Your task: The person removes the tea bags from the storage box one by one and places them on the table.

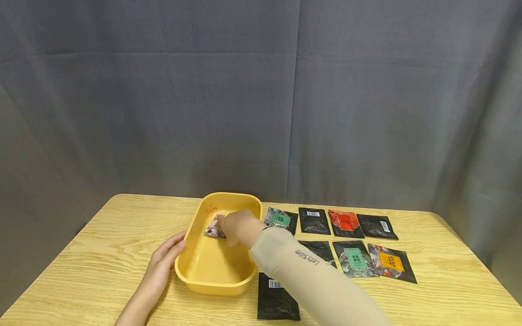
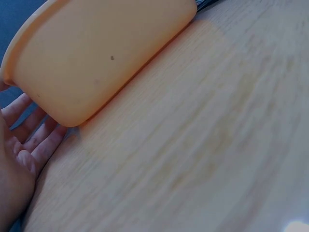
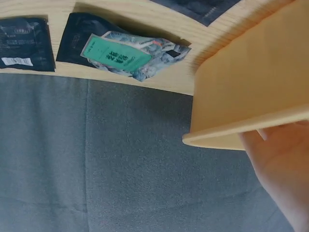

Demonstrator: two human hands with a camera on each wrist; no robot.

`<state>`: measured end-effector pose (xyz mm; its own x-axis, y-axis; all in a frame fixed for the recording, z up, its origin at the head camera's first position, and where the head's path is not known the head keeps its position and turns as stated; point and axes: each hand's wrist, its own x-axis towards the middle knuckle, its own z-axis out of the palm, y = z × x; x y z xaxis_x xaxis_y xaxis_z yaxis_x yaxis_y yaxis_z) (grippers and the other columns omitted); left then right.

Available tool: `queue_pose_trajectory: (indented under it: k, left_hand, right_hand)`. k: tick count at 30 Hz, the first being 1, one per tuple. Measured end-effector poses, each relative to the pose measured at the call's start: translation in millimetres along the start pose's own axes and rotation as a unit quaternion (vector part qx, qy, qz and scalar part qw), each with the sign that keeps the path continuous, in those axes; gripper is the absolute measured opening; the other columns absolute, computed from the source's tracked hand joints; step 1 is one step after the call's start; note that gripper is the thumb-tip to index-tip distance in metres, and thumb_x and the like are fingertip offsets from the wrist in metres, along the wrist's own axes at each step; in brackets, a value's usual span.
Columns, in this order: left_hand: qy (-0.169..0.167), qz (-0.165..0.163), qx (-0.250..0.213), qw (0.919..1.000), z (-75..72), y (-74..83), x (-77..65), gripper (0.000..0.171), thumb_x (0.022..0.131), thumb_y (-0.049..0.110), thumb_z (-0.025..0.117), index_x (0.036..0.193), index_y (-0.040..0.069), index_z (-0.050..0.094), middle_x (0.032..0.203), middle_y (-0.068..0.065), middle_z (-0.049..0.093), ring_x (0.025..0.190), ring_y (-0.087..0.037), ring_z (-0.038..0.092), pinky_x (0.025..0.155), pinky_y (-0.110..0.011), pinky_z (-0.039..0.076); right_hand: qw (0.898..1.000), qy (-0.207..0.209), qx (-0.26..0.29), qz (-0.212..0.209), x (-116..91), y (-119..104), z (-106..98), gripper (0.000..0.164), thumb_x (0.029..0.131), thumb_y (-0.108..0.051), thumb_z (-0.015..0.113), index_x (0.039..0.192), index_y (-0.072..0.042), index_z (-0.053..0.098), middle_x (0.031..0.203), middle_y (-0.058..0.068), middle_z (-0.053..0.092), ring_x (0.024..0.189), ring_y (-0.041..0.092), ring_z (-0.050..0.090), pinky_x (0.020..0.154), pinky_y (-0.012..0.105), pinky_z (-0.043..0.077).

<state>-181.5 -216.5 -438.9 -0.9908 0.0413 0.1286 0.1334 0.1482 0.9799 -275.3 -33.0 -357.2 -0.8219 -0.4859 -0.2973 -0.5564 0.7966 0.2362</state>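
Note:
A yellow plastic bin (image 1: 216, 286) stands on the table, and reddish specks mark its inner far wall. My left hand (image 1: 163, 258) rests against the bin's left side, its fingers (image 2: 44, 128) extended along the outer wall in the left wrist view. Reaching over the right rim, my right hand (image 1: 236, 228) pinches a small pinkish patterned packet (image 1: 213, 227) inside the bin. In the right wrist view the bin wall (image 3: 256, 87) hides that packet and the fingertips, while part of the right hand (image 3: 282, 159) shows past the rim.
Right of the bin lie several flat black sachets, among them one with a green label (image 1: 281, 219), a red one (image 1: 345, 223) and one with an orange label (image 1: 392, 262). A barcoded black sachet (image 1: 277, 301) lies near the front. A grey curtain (image 1: 228, 113) hangs behind the table.

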Motion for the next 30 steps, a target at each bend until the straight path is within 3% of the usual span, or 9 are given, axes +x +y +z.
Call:
queue_pose_trajectory:
  k: [8, 12, 18, 21, 27, 30]
  left_hand:
    - [0.004, -0.007, -0.011, 0.9999, 0.4, 0.7, -1.2, 0.047, 0.108, 0.028, 0.039, 0.147, 0.0, 0.042, 0.143, -0.019, 0.048, 0.113, -0.001, 0.053, 0.092, -0.02, 0.042]
    - [0.002, -0.007, -0.009, 0.9999, 0.5, 0.9, -0.9, 0.048, 0.108, 0.028, 0.039, 0.147, 0.0, 0.042, 0.143, -0.019, 0.048, 0.114, 0.0, 0.052, 0.096, -0.025, 0.042]
    - [-0.001, 0.0, -0.002, 1.0, -0.4, 0.3, 0.3, 0.048, 0.108, 0.028, 0.038, 0.146, 0.0, 0.042, 0.143, -0.019, 0.048, 0.116, -0.004, 0.049, 0.102, -0.045, 0.037]
    - [0.0, -0.005, 0.0, 1.0, -0.6, 0.8, 0.3, 0.048, 0.108, 0.029, 0.038, 0.147, 0.0, 0.042, 0.143, -0.019, 0.048, 0.118, -0.007, 0.048, 0.101, -0.044, 0.037]
    - [0.003, -0.015, -0.005, 0.9999, -0.1, 1.3, -0.3, 0.048, 0.108, 0.03, 0.04, 0.147, 0.001, 0.043, 0.143, -0.018, 0.049, 0.117, -0.004, 0.05, 0.096, -0.027, 0.042]
    - [0.003, -0.011, -0.005, 0.9999, 0.1, 1.5, -0.1, 0.048, 0.108, 0.03, 0.04, 0.147, 0.0, 0.042, 0.143, -0.018, 0.048, 0.123, -0.015, 0.048, 0.098, -0.03, 0.042]
  right_hand:
    - [0.999, 0.036, -0.027, -0.008, 2.3, -1.2, 3.6, 0.052, 0.096, -0.027, 0.062, 0.147, -0.022, 0.05, 0.1, -0.002, 0.066, 0.079, 0.012, 0.055, 0.071, 0.03, 0.052]
    - [0.998, 0.047, -0.039, -0.01, 1.6, 0.0, 4.3, 0.041, 0.101, -0.024, 0.055, 0.141, -0.021, 0.054, 0.097, -0.001, 0.066, 0.077, 0.012, 0.057, 0.07, 0.031, 0.053]
    - [0.991, 0.115, -0.071, -0.021, 1.4, 2.0, 3.6, 0.017, 0.101, -0.021, 0.053, 0.108, -0.02, 0.067, 0.085, -0.004, 0.065, 0.072, 0.012, 0.06, 0.064, 0.033, 0.054]
    - [0.984, 0.151, -0.09, -0.03, 1.4, 2.9, 2.8, 0.015, 0.1, -0.022, 0.055, 0.101, -0.021, 0.069, 0.082, -0.004, 0.066, 0.07, 0.012, 0.061, 0.061, 0.032, 0.053]
    - [0.979, 0.177, -0.093, -0.03, -1.2, 2.7, 0.1, 0.013, 0.099, -0.025, 0.058, 0.1, -0.021, 0.07, 0.083, -0.004, 0.067, 0.071, 0.012, 0.063, 0.058, 0.031, 0.051]
    - [0.977, 0.186, -0.097, -0.028, -2.7, 2.4, -0.5, 0.011, 0.098, -0.024, 0.06, 0.099, -0.022, 0.07, 0.083, -0.005, 0.067, 0.07, 0.012, 0.062, 0.057, 0.03, 0.05]
